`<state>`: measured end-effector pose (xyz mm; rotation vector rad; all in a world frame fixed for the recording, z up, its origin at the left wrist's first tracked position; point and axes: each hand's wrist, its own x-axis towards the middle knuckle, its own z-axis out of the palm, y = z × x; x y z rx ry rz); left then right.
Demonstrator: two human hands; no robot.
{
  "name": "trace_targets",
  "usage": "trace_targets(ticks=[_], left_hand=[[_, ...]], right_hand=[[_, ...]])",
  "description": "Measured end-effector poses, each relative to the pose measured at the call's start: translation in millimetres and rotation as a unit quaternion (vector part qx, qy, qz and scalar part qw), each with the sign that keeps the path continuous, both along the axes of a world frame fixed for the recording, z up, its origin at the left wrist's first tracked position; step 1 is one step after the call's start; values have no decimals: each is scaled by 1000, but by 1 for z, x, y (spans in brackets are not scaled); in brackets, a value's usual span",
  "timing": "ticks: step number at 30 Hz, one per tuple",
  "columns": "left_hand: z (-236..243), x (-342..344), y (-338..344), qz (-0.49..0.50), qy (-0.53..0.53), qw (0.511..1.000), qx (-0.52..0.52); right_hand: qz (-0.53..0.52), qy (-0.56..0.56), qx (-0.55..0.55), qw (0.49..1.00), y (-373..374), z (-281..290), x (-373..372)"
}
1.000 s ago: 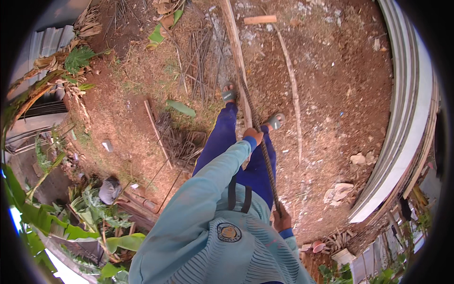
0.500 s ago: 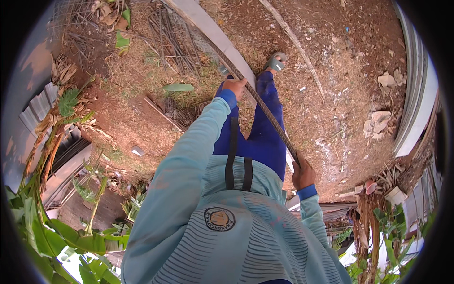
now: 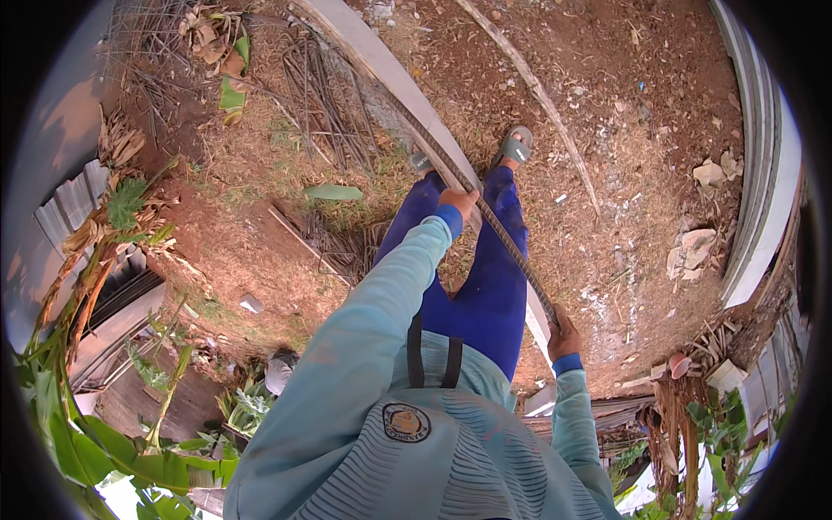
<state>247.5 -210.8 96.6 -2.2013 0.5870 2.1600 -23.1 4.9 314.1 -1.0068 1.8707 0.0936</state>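
A long ribbed steel rod (image 3: 513,247), like rebar, runs slantwise from the upper left down to my right hand. My left hand (image 3: 459,203) is closed around it in front of my thighs. My right hand (image 3: 564,336) grips the rod's near end beside my right hip, its fingers partly hidden. Below the rod, a long pale grey beam or plank (image 3: 381,62) lies along much the same slant, passing between my legs.
Several thin rods (image 3: 325,104) lie heaped on the ground at upper left. A long wooden pole (image 3: 529,74) rests beyond my right foot. Stacked curved-looking sheets (image 3: 763,165) line the right side. A green leaf (image 3: 333,192) lies left of my feet; banana plants (image 3: 113,433) grow at lower left.
My left hand has come nearer and to the right, closer to my right hand along the rod. The right hand has shifted slightly nearer, and both keep their grip.
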Motion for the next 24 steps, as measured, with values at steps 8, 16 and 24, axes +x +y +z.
trace_targets(ticks=[8,16,24], left_hand=[[8,-3,15,63,-26,990,-126],[71,-8,-21,120,-25,987,-108],[102,1,-43,179,-6,980,-88]], right_hand=[[-4,-60,8,998,1,11,-2],[26,-22,-12,999,-80,102,20],[57,30,14,998,-118,135,37]])
